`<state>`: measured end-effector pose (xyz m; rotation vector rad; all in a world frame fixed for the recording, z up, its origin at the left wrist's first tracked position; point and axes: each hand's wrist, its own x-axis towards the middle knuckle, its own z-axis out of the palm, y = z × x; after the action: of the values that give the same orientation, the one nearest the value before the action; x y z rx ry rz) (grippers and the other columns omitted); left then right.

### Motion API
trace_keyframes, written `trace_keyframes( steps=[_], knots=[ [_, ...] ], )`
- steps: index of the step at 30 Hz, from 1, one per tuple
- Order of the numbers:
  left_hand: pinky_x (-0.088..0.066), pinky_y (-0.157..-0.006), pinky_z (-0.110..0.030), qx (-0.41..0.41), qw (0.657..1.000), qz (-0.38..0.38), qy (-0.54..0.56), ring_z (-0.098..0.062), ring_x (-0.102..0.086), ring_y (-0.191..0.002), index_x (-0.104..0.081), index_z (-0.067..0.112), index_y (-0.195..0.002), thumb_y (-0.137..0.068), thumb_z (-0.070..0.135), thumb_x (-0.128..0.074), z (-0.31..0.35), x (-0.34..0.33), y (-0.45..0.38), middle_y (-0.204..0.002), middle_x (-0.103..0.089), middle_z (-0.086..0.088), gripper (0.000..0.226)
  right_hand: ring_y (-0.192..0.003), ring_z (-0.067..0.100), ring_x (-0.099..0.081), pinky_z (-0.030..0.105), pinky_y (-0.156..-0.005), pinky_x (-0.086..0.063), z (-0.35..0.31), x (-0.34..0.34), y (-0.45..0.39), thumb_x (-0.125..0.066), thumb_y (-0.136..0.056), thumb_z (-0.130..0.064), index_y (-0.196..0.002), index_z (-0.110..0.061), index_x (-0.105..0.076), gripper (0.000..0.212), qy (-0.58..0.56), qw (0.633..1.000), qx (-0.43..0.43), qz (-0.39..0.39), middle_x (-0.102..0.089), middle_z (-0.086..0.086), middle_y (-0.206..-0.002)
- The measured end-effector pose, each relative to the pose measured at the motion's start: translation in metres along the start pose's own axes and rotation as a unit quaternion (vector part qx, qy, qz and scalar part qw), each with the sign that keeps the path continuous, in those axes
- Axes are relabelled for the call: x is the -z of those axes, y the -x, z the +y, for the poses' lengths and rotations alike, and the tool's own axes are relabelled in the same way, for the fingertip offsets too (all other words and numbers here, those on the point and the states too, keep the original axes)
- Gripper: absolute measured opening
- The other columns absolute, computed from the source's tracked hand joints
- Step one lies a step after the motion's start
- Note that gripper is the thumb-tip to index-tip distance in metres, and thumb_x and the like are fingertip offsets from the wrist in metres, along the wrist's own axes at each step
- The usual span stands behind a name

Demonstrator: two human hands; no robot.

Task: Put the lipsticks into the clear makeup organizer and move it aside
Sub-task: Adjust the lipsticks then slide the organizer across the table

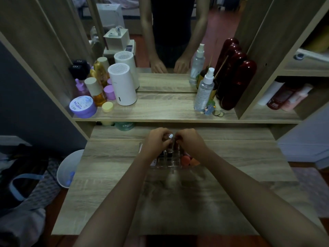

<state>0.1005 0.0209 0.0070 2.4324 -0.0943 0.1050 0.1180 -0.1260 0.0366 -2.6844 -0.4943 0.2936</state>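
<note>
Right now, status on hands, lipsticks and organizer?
Left hand and right hand together over clear organizer, pinching a silver-capped lipstick. Some slots filled. Organizer mid-desk, not yet moved aside. Nothing blocking.

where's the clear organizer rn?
Head view, centre of the desk: the clear organizer sits under both hands, left hand and right hand.

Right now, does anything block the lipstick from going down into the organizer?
Nothing visible does. Both hands, left and right, hold a silver-capped lipstick directly above the clear organizer. The grid's near cells look empty; the hands hide the far ones.
</note>
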Motion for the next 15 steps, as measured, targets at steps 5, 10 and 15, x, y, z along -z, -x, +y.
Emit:
trace_keyframes(
  steps=[5,10,15],
  knots=[
    [-0.054,-0.077,-0.034,-0.004,1.0,0.001,0.01,-0.02,-0.065,-0.087,-0.069,0.013,-0.102,-0.076,0.016,-0.069,-0.0027,0.0015,0.0016,-0.097,-0.072,-0.008,0.027,-0.092,0.029,-0.066,0.039,-0.083,-0.054,-0.0024,-0.0008,0.0005,-0.053,-0.089,-0.01,-0.098,-0.004,-0.07,0.02,-0.002,1.0,0.001,0.002,-0.072,0.015,-0.098],
    [-0.055,-0.076,-0.035,-0.003,1.0,-0.001,0.02,-0.019,-0.064,-0.086,-0.069,0.013,-0.1,-0.077,0.015,-0.067,-0.0028,0.0021,0.0027,-0.096,-0.071,-0.007,0.024,-0.093,0.029,-0.065,0.035,-0.081,-0.052,-0.0005,-0.0016,-0.0005,-0.053,-0.088,-0.01,-0.099,-0.005,-0.069,0.019,0.006,1.0,-0.007,0.004,-0.071,0.015,-0.099],
    [-0.053,-0.076,-0.033,-0.007,1.0,-0.004,0.023,-0.019,-0.063,-0.087,-0.068,0.013,-0.102,-0.077,0.015,-0.068,-0.0034,0.0027,0.004,-0.096,-0.07,-0.008,0.025,-0.094,0.031,-0.065,0.037,-0.079,-0.051,0.0002,-0.0035,0.0005,-0.052,-0.088,-0.009,-0.098,-0.005,-0.069,0.021,0.009,1.0,-0.002,0.019,-0.071,0.017,-0.099]
  ],
)
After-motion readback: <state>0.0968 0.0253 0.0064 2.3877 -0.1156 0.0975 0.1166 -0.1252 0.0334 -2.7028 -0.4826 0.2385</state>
